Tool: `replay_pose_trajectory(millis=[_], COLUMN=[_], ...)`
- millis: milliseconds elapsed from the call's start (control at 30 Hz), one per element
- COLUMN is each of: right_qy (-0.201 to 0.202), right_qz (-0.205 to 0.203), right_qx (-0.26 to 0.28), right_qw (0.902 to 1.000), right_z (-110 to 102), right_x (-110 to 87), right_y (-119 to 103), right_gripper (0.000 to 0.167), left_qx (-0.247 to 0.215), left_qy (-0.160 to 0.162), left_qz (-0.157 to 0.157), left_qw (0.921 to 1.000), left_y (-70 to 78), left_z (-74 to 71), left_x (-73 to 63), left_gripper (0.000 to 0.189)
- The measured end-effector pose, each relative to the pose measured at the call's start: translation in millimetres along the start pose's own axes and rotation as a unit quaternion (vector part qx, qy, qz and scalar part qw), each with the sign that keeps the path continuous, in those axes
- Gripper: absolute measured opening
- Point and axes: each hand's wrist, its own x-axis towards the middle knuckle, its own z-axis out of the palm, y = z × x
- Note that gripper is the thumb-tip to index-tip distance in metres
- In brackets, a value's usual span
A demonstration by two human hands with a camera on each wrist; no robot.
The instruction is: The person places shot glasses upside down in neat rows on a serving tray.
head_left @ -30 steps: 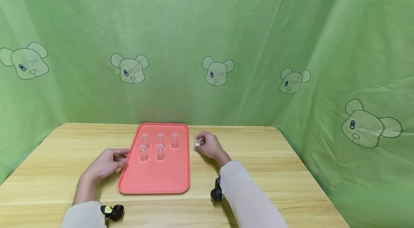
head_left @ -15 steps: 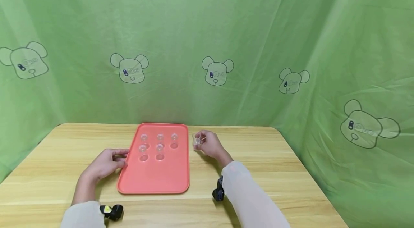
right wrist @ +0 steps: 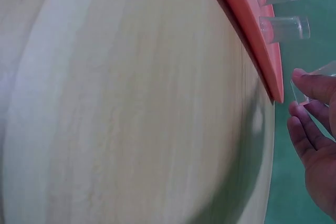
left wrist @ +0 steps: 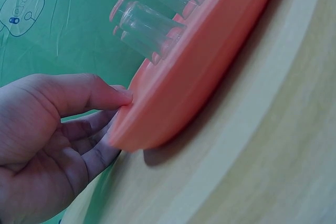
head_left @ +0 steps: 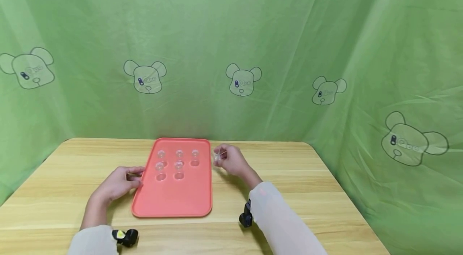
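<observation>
A coral-red tray (head_left: 171, 200) lies on the table, bearing two rows of small clear plastic cups (head_left: 179, 166). At its left edge is my left hand (head_left: 117, 184); in the left wrist view its thumb (left wrist: 113, 96) lies over the rim with fingers below, pinching it. My right hand (head_left: 234, 161) is just beyond the tray's right edge, near the far end. Its thumb and fingertips pinch another clear cup (right wrist: 300, 92), which looks tilted and is partly covered by the fingers. That cup is apart from the tray in the right wrist view.
The pale wooden table (head_left: 289, 190) extends on both sides of the tray. A green curtain (head_left: 195, 102) printed with bear heads stands behind and to the right. The near half of the tray shows bare surface.
My right hand has shifted slightly left toward the tray, and the cup in it has turned from upright to tilted. My left hand and the tray stay put.
</observation>
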Motion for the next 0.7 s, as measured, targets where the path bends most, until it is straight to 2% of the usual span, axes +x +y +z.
replay_pose_trajectory(millis=[367, 700], right_qy=[-0.038, -0.065], right_qz=[-0.058, -0.122], right_qx=[-0.043, -0.126], right_qw=[0.9967, 0.9824], right_z=[7.0, 12.0], right_x=[-2.3, -3.8], right_y=[-14.6, -32.7], right_gripper=[0.032, 0.028], left_qx=[-0.002, -0.002], left_qy=[0.001, 0.002], left_qz=[-0.002, -0.007], left_qw=[1.0000, 1.0000], left_y=[0.1, 2.4], left_z=[1.0, 0.7], left_x=[0.0, -1.0], left_gripper=[0.051, 0.051])
